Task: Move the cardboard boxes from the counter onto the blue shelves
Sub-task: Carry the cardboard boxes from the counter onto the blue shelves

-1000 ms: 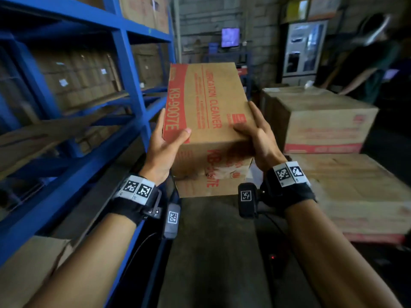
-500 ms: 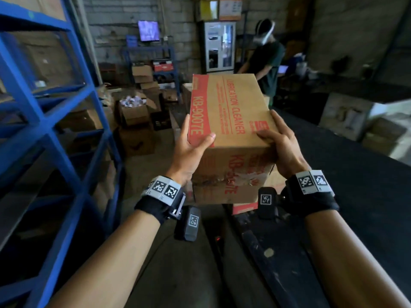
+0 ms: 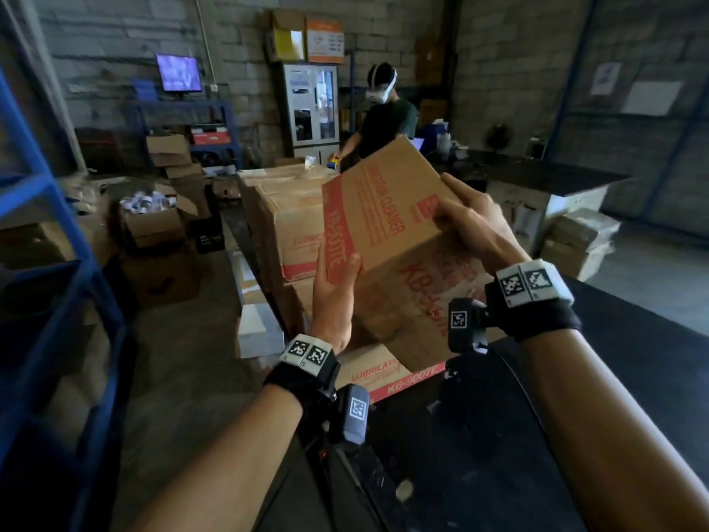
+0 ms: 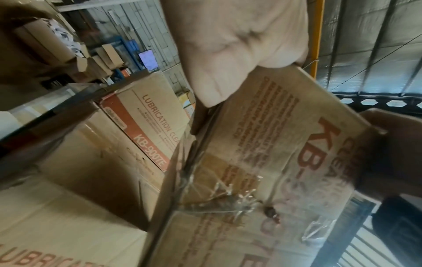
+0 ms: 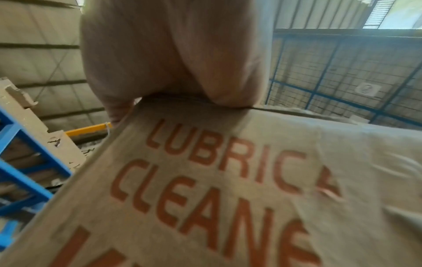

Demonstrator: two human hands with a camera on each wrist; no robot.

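Left hand (image 3: 334,280) and right hand (image 3: 474,220) clamp tilted box (image 3: 387,224) between them; level box, keep grip firm, swing toward shelves (image 3: 46,240) left of hands.

A box (image 3: 387,224) sits mid-frame, tilted, between the left hand (image 3: 332,297) at its lower left corner and the right hand (image 3: 475,224) on its right edge. Behind it stand stacked boxes (image 3: 284,224). Shelves (image 3: 46,224) fill the left edge; a counter (image 3: 633,339) lies lower right.

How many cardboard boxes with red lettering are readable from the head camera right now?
3: the tilted brown cardboard box being held; the upper stack box behind it; the flat box below it. Other stacked boxes may carry hidden print.
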